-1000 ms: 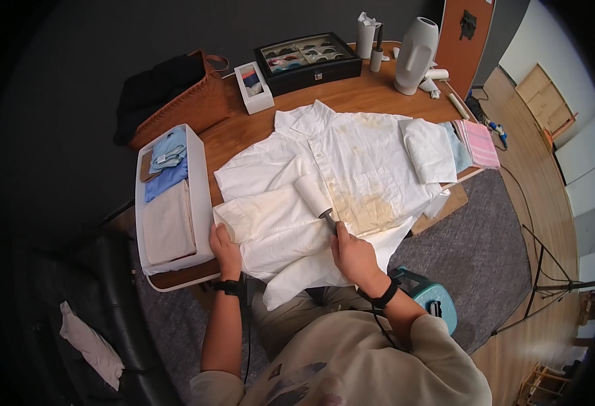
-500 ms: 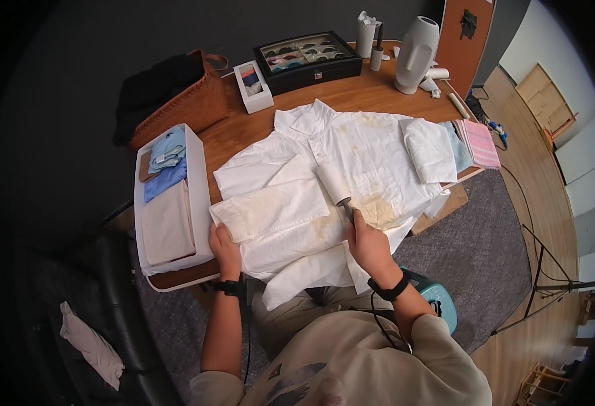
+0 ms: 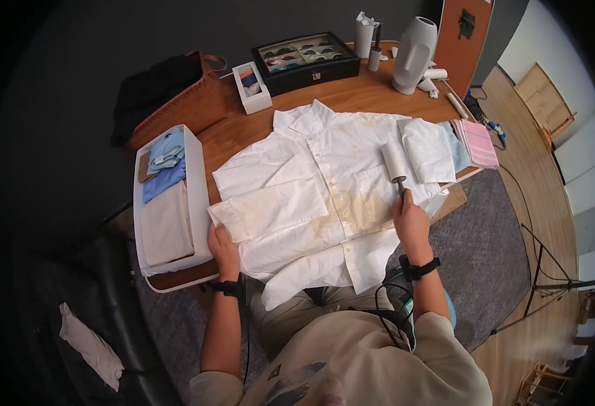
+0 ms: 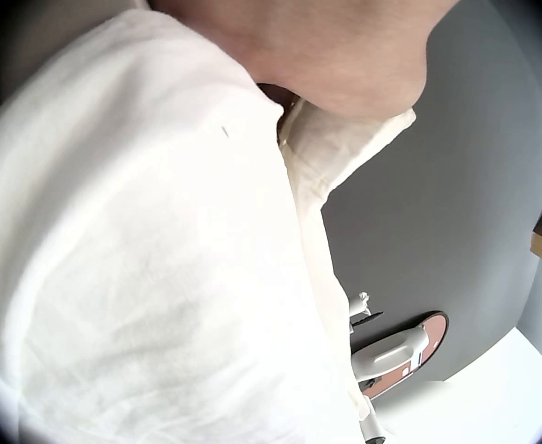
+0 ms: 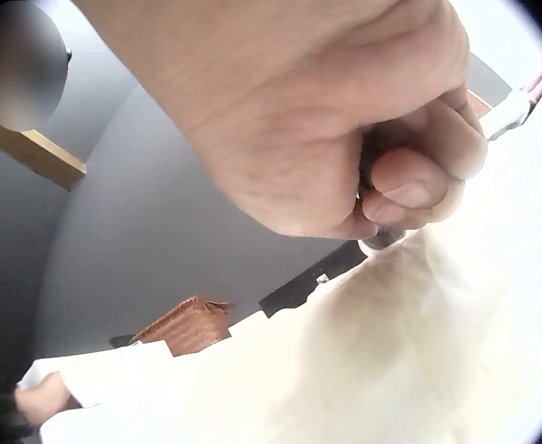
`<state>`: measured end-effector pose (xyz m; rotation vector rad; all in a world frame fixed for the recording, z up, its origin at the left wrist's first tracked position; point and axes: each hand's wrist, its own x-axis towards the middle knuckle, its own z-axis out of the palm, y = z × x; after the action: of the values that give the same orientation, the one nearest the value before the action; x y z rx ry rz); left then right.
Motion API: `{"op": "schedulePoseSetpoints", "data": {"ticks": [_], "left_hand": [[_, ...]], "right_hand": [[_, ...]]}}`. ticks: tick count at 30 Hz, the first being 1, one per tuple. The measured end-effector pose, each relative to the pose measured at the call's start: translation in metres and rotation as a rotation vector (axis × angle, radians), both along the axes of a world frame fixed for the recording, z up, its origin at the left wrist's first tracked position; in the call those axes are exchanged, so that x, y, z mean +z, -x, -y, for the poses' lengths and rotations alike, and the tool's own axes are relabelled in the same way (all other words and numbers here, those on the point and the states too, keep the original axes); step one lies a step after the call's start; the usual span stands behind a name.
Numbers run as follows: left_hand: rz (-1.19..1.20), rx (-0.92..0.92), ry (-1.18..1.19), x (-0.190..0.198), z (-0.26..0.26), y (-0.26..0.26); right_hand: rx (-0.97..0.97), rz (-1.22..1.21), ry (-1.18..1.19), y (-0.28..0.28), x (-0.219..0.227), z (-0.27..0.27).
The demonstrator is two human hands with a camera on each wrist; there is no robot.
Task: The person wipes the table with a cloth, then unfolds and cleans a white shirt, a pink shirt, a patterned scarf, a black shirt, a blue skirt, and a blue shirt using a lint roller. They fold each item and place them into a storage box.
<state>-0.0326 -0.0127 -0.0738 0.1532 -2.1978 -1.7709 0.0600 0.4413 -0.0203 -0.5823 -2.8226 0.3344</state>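
Note:
A white shirt [image 3: 297,230] with yellowish stains lies spread on the wooden table, one sleeve folded across its left part. At the sleeve's cuff end my left hand [image 3: 224,252] pinches the cloth; the left wrist view shows white cloth [image 4: 160,250] beside that hand [image 4: 345,55]. Curled fingers of my right hand [image 3: 412,227] grip the dark handle of a white lint roller [image 3: 394,161], which lies over the shirt's right part, close to the folded white cloth. The right wrist view shows that hand [image 5: 345,120] closed round the handle, the roller mostly hidden.
A white box [image 3: 206,203] of folded clothes stands at the left, a brown basket [image 3: 189,105] behind it. Along the back are a black glasses case [image 3: 311,80], a small white box [image 3: 263,101] and a white vase [image 3: 412,61]. Pink folded cloth [image 3: 476,143] lies at the right edge.
My right hand has moved right with the roller, from the shirt's middle to its right part. The sleeve, under the roller earlier, now lies flatter across the shirt. My left hand has stayed nearly in place.

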Motion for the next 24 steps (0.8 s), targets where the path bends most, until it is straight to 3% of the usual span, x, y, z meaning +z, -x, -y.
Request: {"op": "schedulePoseSetpoints", "data": {"ticks": [5,10,17,19,20,22,23,24], "left_hand": [[-0.005,-0.007,-0.013,0.002,-0.001,-0.001],[0.025,0.003,0.006,-0.008,0.004,0.001],[0.035,-0.022,0.057,0.007,-0.005,0.000],[-0.235,0.091,0.269,0.015,-0.020,0.001],[-0.236,0.093,0.270,0.019,-0.020,-0.001],[-0.442,-0.051,0.515,0.030,-0.021,-0.006],[-0.442,-0.051,0.515,0.035,-0.020,-0.008],[-0.428,-0.162,0.618,0.041,-0.020,-0.011]], "right_hand": [[-0.096,-0.011,0.007,0.000,0.004,-0.016],[0.055,-0.247,0.097,-0.002,0.014,0.014],[0.274,-0.120,0.259,0.010,0.014,0.077],[0.322,-0.153,0.251,0.011,0.008,0.091],[0.369,-0.187,0.241,0.011,0.007,0.097],[0.382,-0.153,0.254,0.010,0.009,0.107],[0.393,-0.116,0.267,0.010,0.009,0.111],[0.413,-0.131,0.301,0.009,0.008,0.114]]}}
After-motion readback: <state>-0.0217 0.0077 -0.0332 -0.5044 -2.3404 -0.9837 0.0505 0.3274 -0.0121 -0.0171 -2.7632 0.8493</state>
